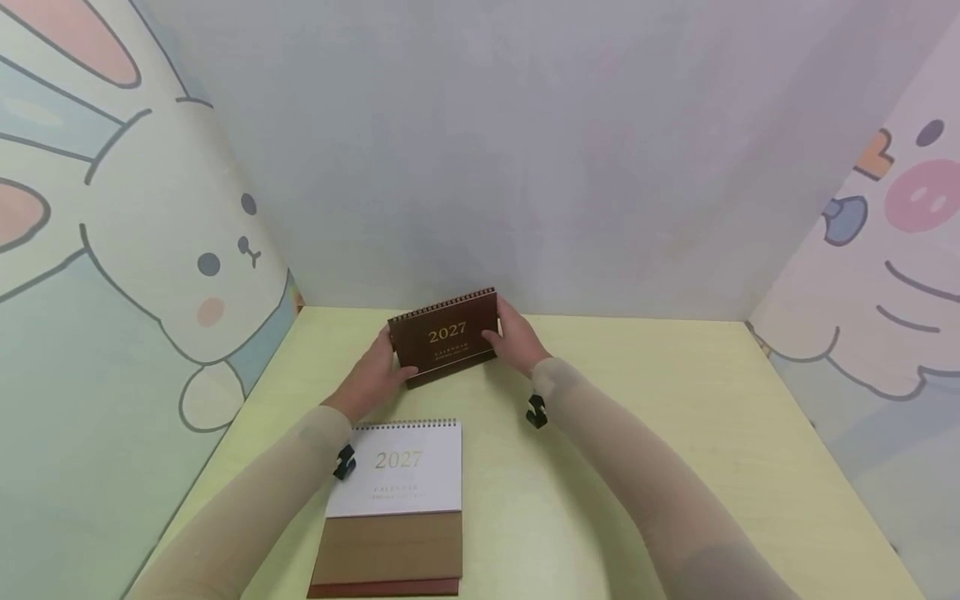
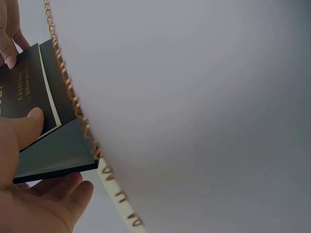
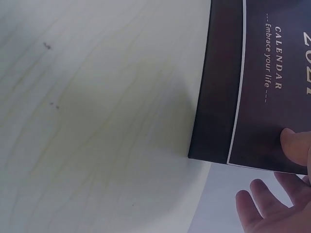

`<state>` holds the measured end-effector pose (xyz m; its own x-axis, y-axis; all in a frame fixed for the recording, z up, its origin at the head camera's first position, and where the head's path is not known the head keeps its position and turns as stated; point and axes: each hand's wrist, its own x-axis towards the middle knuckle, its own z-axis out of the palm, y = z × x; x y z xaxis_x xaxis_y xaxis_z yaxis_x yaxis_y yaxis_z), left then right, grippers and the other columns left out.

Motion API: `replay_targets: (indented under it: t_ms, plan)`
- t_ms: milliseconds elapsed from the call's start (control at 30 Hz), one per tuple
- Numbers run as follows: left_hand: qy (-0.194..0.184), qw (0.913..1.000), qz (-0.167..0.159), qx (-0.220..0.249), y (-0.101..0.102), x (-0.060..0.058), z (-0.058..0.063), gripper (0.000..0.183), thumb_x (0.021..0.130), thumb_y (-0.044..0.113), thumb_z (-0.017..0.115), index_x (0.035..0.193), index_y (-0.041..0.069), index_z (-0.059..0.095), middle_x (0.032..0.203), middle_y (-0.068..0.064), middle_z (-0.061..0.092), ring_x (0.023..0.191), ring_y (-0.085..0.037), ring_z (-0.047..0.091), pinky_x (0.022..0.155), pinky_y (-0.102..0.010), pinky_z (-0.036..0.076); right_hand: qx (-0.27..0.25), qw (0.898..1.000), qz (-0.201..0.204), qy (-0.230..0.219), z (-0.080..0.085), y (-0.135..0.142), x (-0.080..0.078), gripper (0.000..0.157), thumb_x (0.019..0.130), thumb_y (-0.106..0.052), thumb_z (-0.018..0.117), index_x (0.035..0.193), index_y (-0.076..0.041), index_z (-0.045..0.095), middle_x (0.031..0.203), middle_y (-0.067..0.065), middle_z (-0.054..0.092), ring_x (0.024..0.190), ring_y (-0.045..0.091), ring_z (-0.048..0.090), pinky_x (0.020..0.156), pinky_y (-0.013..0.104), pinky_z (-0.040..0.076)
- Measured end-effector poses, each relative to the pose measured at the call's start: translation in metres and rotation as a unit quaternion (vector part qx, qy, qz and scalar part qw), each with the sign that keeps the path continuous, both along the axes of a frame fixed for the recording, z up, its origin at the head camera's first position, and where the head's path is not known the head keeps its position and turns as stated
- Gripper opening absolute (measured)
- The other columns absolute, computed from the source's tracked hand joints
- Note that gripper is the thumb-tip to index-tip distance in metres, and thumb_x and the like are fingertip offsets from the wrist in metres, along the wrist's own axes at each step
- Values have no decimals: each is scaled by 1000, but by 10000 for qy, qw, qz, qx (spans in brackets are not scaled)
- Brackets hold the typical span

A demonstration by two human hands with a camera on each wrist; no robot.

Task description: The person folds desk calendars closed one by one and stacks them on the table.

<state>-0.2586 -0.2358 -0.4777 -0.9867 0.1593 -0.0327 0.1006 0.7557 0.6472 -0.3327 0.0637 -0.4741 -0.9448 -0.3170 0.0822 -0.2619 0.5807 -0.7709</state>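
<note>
A dark brown desk calendar with gold "2027" lettering and a ring-bound top edge is held between both hands near the back of the table. My left hand grips its left side, thumb on the front cover and fingers behind. On the opposite side, my right hand holds it the same way, the thumb on the cover in the right wrist view. The calendar's right end is higher than its left in the head view. Its folded stand opens behind the cover in the left wrist view.
A white 2027 desk calendar with a tan base lies flat at the front left, partly under my left forearm. A reddish-brown edge shows beneath it. Grey wall stands behind the pale yellow table; cartoon-printed panels flank it.
</note>
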Motion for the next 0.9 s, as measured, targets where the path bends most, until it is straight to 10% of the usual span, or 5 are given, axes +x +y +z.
replay_targets:
  t_ms: [900]
  plan:
    - [209, 9997, 19, -153, 5, -3, 12, 90, 122, 26, 69, 189, 7, 11, 193, -21, 33, 183, -44, 32, 149, -64, 29, -75, 9990, -219, 371, 13, 2, 8, 63, 121, -13, 66, 179, -16, 43, 179, 15, 56, 171, 38, 53, 146, 57, 40]
